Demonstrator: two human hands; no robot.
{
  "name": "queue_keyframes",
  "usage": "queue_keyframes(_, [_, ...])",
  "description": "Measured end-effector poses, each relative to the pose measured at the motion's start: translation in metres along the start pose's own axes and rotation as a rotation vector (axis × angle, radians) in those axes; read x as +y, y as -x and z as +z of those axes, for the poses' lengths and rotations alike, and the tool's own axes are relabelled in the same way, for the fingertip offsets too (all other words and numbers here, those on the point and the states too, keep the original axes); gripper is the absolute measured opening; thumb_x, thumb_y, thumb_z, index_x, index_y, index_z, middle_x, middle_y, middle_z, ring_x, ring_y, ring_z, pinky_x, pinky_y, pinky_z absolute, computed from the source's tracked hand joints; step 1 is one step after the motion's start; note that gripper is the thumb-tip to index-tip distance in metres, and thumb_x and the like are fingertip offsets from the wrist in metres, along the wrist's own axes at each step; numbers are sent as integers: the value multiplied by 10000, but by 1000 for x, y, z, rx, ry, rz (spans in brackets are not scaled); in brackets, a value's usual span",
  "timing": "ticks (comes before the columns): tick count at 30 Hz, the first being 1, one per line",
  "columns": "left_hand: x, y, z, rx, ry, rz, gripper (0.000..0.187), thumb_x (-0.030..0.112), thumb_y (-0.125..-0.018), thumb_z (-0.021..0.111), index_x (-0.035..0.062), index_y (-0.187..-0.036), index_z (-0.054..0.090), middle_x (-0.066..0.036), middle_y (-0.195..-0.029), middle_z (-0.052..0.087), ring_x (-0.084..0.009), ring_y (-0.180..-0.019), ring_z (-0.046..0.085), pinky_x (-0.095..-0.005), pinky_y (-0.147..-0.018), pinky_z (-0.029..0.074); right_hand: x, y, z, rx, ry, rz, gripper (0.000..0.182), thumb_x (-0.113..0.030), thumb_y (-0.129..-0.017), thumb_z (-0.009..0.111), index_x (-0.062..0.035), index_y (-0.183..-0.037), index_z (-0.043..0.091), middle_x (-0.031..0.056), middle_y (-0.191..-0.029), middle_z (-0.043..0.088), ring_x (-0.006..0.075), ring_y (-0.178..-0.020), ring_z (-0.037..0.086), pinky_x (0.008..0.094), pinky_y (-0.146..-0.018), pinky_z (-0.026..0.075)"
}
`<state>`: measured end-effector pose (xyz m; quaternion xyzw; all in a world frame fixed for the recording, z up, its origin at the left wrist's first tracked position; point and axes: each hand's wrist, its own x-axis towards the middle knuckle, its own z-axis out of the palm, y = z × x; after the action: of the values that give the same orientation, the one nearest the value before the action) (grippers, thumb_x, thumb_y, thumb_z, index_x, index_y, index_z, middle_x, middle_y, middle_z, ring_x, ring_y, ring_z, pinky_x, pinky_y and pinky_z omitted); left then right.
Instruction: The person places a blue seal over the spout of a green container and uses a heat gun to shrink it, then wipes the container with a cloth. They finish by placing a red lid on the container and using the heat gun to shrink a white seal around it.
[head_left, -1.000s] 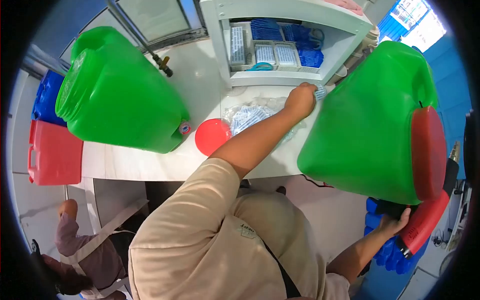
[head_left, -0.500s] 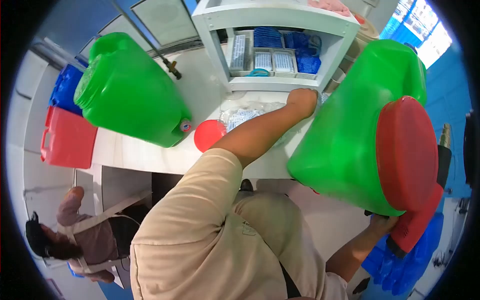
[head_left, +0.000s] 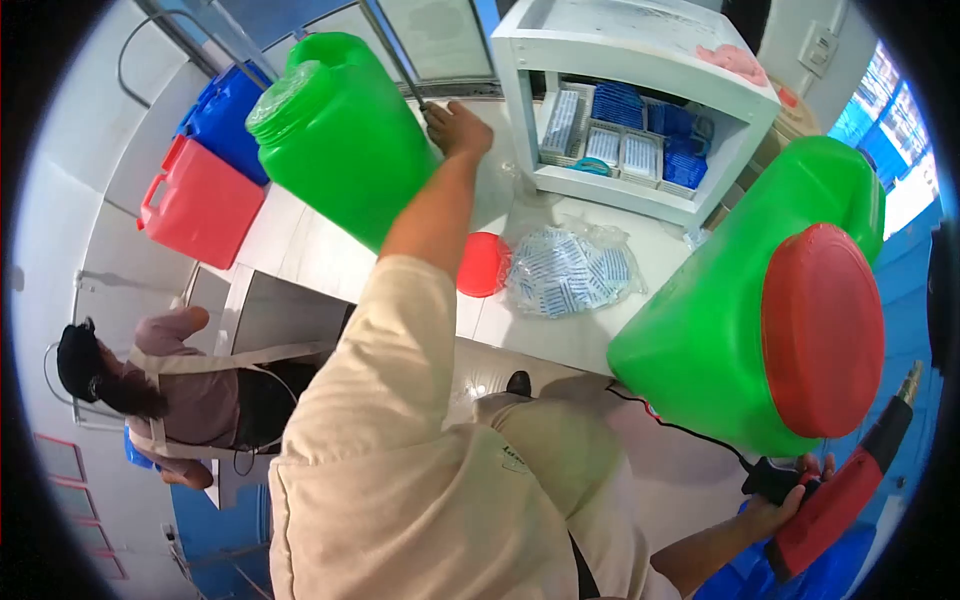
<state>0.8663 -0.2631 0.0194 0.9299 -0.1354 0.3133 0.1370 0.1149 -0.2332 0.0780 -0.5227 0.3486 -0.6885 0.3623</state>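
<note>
My left hand (head_left: 462, 132) reaches across the bench and is closed around the lower end of a thin hanging pipe (head_left: 392, 55); its tip is hidden by my fingers. Next to that wrist stands a green jerrycan (head_left: 345, 140), its mouth covered with clear film. Low on the right, my right hand (head_left: 780, 508) grips a red and black heat gun (head_left: 835, 500) by its black handle, the metal nozzle pointing up. Just above it leans a large green jerrycan (head_left: 720, 300) with a red lid (head_left: 825, 330) on its end. A black cord (head_left: 690, 430) runs from the handle.
On the white bench lie a red disc (head_left: 482, 265) and a clear bag of printed packets (head_left: 572, 270). Behind them stands a white shelf unit (head_left: 640, 200) holding baskets. Red (head_left: 200, 205) and blue (head_left: 222, 115) jerrycans stand left. Another person (head_left: 190, 390) is at lower left.
My left hand has moved left from the front of the shelf to the hanging pipe. The heat gun in my right hand has swung outward, and the view has shifted.
</note>
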Motion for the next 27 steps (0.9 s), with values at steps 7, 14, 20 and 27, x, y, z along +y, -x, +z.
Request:
queue_keyframes(7, [-20, 10, -4, -580, -8, 233, 546, 213, -905, 563, -54, -1366, 441, -246, -1391, 550, -439, -1336, 520, -510, -1049, 483, -29, 26, 19, 18, 60, -30, 886, -379, -848, 734, 61, -1500, 326, 166, -1293, 516, 270, -1195, 542, 452, -1091, 400])
queue_keyframes(14, [-39, 79, -109, -627, 569, 499, 314, 165, -907, 637, 86, -1211, 626, -169, -1143, 694, -347, -1021, 695, -449, -848, 551, -45, 35, 13, 12, 38, 22, 905, -390, -835, 730, 73, -1497, 322, 175, -1376, 468, 273, -1200, 527, 430, -1120, 379])
queue_keyframes(20, [-46, 133, -130, -791, 685, 939, 238, 90, -871, 651, 84, -1102, 709, -137, -1121, 707, -350, -979, 687, -432, -859, 552, -38, 30, 18, 29, -53, 22, 835, -355, -871, 701, 59, -1497, 335, 222, -1439, 464, 319, -1264, 521, 448, -1126, 404])
queue_keyframes(27, [-25, 120, -126, -965, 573, 1307, 259, 107, -869, 666, 78, -1114, 744, -148, -1113, 711, -354, -1030, 679, -419, -905, 543, -25, 32, 8, -10, -182, 129, 788, -299, -886, 695, 48, -1497, 339, 225, -1497, 413, 338, -1331, 488, 476, -1131, 393])
